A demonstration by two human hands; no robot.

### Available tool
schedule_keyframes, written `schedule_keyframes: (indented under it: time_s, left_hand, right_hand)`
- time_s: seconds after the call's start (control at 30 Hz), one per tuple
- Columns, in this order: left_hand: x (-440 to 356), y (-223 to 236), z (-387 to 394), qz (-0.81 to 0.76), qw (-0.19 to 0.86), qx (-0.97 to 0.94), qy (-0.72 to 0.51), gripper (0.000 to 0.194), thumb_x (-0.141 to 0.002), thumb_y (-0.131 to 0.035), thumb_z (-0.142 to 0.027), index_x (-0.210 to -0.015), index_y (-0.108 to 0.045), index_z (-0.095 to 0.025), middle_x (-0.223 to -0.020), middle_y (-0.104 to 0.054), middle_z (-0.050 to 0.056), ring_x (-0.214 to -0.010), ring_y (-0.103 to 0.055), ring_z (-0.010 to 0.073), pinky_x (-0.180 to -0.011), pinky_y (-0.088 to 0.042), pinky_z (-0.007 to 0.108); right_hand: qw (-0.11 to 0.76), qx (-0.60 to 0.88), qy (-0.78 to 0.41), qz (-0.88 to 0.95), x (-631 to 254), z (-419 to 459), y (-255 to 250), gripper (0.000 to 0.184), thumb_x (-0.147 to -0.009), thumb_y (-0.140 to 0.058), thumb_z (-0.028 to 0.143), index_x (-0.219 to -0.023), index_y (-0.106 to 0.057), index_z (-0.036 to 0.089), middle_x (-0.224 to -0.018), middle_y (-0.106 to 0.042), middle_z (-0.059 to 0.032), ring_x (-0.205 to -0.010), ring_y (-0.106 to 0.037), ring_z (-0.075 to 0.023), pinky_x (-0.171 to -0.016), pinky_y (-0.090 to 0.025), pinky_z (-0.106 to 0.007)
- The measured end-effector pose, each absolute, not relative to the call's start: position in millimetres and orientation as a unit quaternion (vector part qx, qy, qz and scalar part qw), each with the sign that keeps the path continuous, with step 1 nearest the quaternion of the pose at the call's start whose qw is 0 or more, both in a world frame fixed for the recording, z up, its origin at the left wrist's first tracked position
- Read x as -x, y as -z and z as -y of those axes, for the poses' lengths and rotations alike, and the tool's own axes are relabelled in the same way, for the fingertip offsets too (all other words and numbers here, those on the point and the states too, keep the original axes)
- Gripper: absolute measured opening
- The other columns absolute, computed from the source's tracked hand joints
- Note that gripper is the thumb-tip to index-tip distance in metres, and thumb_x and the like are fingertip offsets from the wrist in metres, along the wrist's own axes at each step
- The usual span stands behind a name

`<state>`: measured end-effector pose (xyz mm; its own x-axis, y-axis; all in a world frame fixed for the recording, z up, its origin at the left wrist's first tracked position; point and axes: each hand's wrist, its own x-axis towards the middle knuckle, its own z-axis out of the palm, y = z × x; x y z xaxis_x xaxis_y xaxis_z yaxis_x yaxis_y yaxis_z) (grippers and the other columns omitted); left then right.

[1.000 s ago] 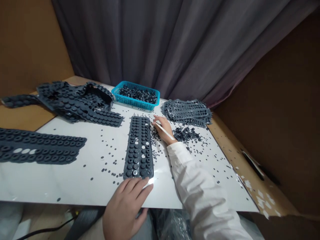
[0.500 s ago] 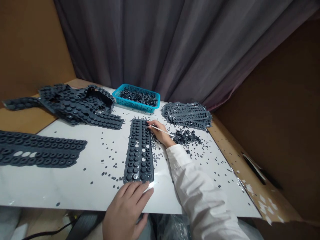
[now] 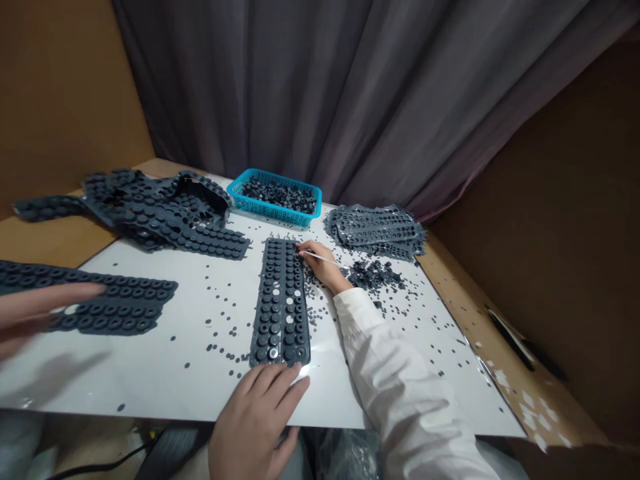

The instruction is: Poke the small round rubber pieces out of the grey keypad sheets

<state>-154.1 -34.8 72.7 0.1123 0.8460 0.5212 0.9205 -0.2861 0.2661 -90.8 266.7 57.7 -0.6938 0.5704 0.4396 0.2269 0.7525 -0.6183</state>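
Note:
A dark grey rubber sheet (image 3: 279, 320) with rows of round raised caps lies lengthwise in front of me. Flat across its near end, my left hand (image 3: 257, 413) rests with fingers stretched out and holds nothing. A thin white stick (image 3: 321, 257) is pinched in my right hand (image 3: 324, 268), whose fingertips are at the sheet's far right corner. What the fingertips touch there is too small to make out. White spots show through several gaps in the sheet. Small dark discs and a heap of dark rubber bits (image 3: 374, 274) lie right of my right hand.
A blue basket (image 3: 274, 215) full of dark rubber parts stands at the back. Stacked punched sheets (image 3: 377, 227) lie back right; crumpled sheets (image 3: 160, 210) lie back left. Another person's hand (image 3: 45, 303) hovers over a second capped sheet (image 3: 125, 310) at left.
My right hand has moved slightly left onto the sheet's far corner, the stick tilting flatter. My left hand has stayed put. Another person's hand has come in from the left.

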Motion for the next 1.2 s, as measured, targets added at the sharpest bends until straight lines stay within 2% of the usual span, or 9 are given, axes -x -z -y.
schedule_keyframes:
  time_s: [0.23,0.33,0.43,0.5,0.6,0.83,1.03,1.2]
  left_hand:
    - [149,-68,39,0.592,0.045,0.752,0.287,0.042,-0.071,-0.056,-0.016,-0.112,-0.061,-0.025,-0.113,-0.067,-0.002,-0.094,-0.057,0.0199,-0.084,-0.045,0.034]
    - [171,-69,28,0.570,0.028,0.778,0.263,0.042,-0.075,-0.057,-0.021,-0.116,-0.059,-0.026,-0.116,-0.065,0.001,-0.099,-0.057,0.0213,-0.086,-0.047,0.036]
    - [223,-77,2,0.564,0.005,0.787,0.252,0.031,-0.079,-0.053,-0.025,-0.108,-0.064,-0.029,-0.101,-0.066,0.002,-0.105,-0.057,0.0232,-0.090,-0.047,0.038]
    - [258,-80,-17,0.538,-0.075,0.816,0.197,0.028,-0.080,-0.050,-0.025,-0.101,-0.067,-0.034,-0.090,-0.066,-0.001,-0.105,-0.058,0.0227,-0.089,-0.048,0.037]
    - [287,-75,-32,0.530,-0.108,0.818,0.195,0.027,-0.080,-0.046,-0.023,-0.092,-0.069,-0.033,-0.076,-0.064,-0.002,-0.102,-0.060,0.0224,-0.088,-0.049,0.037]
    - [278,-49,-37,0.521,-0.094,0.820,0.219,0.021,-0.076,-0.051,-0.025,-0.084,-0.069,-0.033,-0.060,-0.058,0.000,-0.095,-0.062,0.0226,-0.085,-0.050,0.038]
    - [279,-44,-42,0.401,-0.097,0.882,0.228,0.026,-0.076,-0.049,-0.024,-0.087,-0.069,-0.037,-0.059,-0.058,0.000,-0.100,-0.060,0.0232,-0.086,-0.049,0.039]
    - [280,-56,-45,0.266,0.030,0.898,0.350,0.037,-0.076,-0.046,-0.021,-0.096,-0.066,-0.044,-0.056,-0.053,-0.001,-0.095,-0.061,0.0235,-0.084,-0.049,0.039]
  right_hand:
    - [0.317,0.241,-0.237,0.886,93,-272,-57,0.013,-0.088,-0.054,0.029,-0.095,-0.063,0.024,-0.096,-0.069,-0.0053,-0.091,-0.060,-0.0221,-0.082,-0.045,-0.033]
    - [0.319,0.243,-0.231,0.886,95,-274,-57,0.012,-0.088,-0.054,0.029,-0.094,-0.063,0.023,-0.094,-0.068,-0.0059,-0.089,-0.059,-0.0228,-0.081,-0.044,-0.034]
    - [0.325,0.246,-0.232,0.883,96,-274,-58,0.013,-0.089,-0.053,0.030,-0.093,-0.062,0.023,-0.092,-0.068,-0.0060,-0.088,-0.059,-0.0231,-0.081,-0.044,-0.035]
    - [0.329,0.244,-0.238,0.881,96,-273,-58,0.012,-0.088,-0.053,0.031,-0.092,-0.062,0.023,-0.093,-0.068,-0.0053,-0.089,-0.060,-0.0226,-0.082,-0.044,-0.034]
    - [0.336,0.238,-0.255,0.875,95,-271,-57,0.013,-0.088,-0.053,0.033,-0.092,-0.061,0.023,-0.098,-0.069,-0.0046,-0.093,-0.061,-0.0215,-0.084,-0.046,-0.034]
    - [0.351,0.229,-0.303,0.856,90,-266,-55,0.016,-0.089,-0.051,0.036,-0.091,-0.058,0.022,-0.104,-0.070,-0.0051,-0.093,-0.064,-0.0196,-0.081,-0.048,-0.031]
    - [0.356,0.237,-0.308,0.850,88,-264,-53,0.017,-0.089,-0.051,0.037,-0.091,-0.058,0.022,-0.100,-0.070,-0.0038,-0.092,-0.064,-0.0199,-0.082,-0.047,-0.032]
    - [0.378,0.245,-0.309,0.838,87,-263,-55,0.019,-0.088,-0.051,0.039,-0.089,-0.059,0.022,-0.102,-0.069,-0.0057,-0.092,-0.064,-0.0222,-0.082,-0.048,-0.036]
